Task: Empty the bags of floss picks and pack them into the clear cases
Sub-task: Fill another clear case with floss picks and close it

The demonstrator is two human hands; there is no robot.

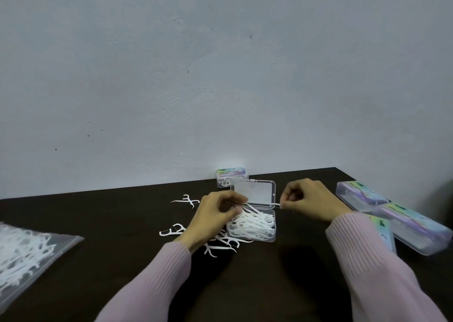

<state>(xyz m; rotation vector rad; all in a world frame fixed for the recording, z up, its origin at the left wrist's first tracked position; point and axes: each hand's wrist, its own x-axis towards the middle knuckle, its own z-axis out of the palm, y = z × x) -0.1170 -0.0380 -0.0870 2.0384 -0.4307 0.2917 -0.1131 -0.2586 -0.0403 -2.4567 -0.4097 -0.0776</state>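
An open clear case [273,233] sits mid-table, its lid [252,194] raised behind it and its tray heaped with white floss picks [252,223]. My left hand [215,213] hovers at the case's left edge with fingers curled, pinching picks over the tray. My right hand [308,199] is at the case's right side, its fingers pinching a pick near the hinge corner. Loose picks [220,244] lie on the dark table left of and in front of the case. A clear bag of picks [27,250] rests at the far left.
A closed, labelled case [229,177] stands against the wall behind the open one. Several closed cases with coloured labels [411,226] are stacked at the right edge. Two stray picks [187,200] lie further back on the left. The dark table [245,285] ends at the grey wall.
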